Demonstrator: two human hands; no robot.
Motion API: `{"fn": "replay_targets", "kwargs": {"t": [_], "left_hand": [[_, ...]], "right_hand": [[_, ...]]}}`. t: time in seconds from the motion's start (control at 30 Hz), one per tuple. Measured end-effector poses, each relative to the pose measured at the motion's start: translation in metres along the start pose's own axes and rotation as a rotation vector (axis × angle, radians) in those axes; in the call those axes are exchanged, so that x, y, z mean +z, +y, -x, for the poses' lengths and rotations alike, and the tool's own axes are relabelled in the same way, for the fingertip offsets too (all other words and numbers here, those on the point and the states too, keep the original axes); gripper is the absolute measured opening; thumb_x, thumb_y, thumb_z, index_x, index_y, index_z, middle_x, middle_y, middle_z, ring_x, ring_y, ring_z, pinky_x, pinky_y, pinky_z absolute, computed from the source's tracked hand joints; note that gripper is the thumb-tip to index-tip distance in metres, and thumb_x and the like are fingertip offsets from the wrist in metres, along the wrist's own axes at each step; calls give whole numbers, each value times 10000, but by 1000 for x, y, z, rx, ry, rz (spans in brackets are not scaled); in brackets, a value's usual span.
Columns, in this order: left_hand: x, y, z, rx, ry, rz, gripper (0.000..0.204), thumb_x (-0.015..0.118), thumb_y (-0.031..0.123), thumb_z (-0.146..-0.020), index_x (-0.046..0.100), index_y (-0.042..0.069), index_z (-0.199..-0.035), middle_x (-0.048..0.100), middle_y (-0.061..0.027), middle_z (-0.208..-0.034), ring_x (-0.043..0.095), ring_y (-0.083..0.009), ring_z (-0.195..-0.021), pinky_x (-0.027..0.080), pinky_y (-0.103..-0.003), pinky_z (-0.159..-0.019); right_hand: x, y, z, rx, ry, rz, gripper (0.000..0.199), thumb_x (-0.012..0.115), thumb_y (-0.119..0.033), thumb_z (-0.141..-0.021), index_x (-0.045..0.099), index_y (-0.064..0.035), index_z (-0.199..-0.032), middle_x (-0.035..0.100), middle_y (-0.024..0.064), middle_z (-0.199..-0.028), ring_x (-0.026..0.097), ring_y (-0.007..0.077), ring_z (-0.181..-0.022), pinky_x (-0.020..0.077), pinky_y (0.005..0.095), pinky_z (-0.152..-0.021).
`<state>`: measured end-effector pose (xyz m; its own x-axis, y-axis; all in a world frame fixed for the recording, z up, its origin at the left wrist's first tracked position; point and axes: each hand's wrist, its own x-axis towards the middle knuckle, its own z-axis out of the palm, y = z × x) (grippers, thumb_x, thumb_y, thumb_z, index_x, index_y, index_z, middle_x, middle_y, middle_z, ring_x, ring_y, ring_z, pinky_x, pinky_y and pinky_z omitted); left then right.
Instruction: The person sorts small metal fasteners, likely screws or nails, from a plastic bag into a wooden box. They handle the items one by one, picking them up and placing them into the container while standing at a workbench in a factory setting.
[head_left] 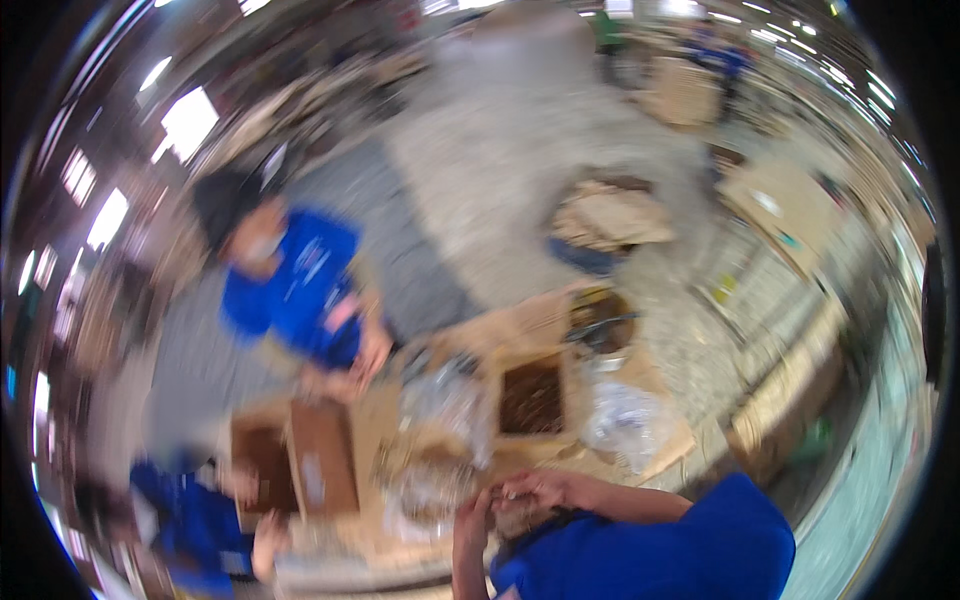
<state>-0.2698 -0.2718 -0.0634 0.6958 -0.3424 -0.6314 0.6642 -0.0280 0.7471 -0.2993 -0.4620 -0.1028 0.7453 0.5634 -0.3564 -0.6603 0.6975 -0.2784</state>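
Just beyond the hands, an open cardboard box (532, 397) holds dark small pieces. To its right lies a crumpled clear plastic bag (622, 417), and another clear bag (447, 397) sits to its left. Farther left stands a larger brown carton (300, 456) with its flaps open. Across the worktop (520, 325), a co-worker in a blue top (295, 285) leans in. Well beyond, a box of crumpled paper (608, 215) rests on the floor.
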Motion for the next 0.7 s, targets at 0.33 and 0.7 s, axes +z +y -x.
{"fn": "replay_targets", "kwargs": {"t": [0.33, 0.7], "left_hand": [[-32, 4, 25, 88, 90, 587, 161, 663, 232, -892, 658, 71, -904, 529, 41, -627, 348, -36, -448, 219, -213, -414], [-170, 202, 38, 1160, 1080, -521, 160, 621, 126, -887, 664, -13, -953, 642, -123, -757, 612, -176, -674, 477, -291, -621]], "right_hand": [[45, 3, -31, 148, 124, 295, 257, 588, -116, -929, 592, 14, -1151, 677, 157, -1034, 684, 243, -921, 581, 301, -801], [46, -4, -79, 62, 280, 176, 303, 526, -107, -956, 509, 42, -1219, 608, 190, -1162, 643, 288, -1009, 559, 372, -884]]}}
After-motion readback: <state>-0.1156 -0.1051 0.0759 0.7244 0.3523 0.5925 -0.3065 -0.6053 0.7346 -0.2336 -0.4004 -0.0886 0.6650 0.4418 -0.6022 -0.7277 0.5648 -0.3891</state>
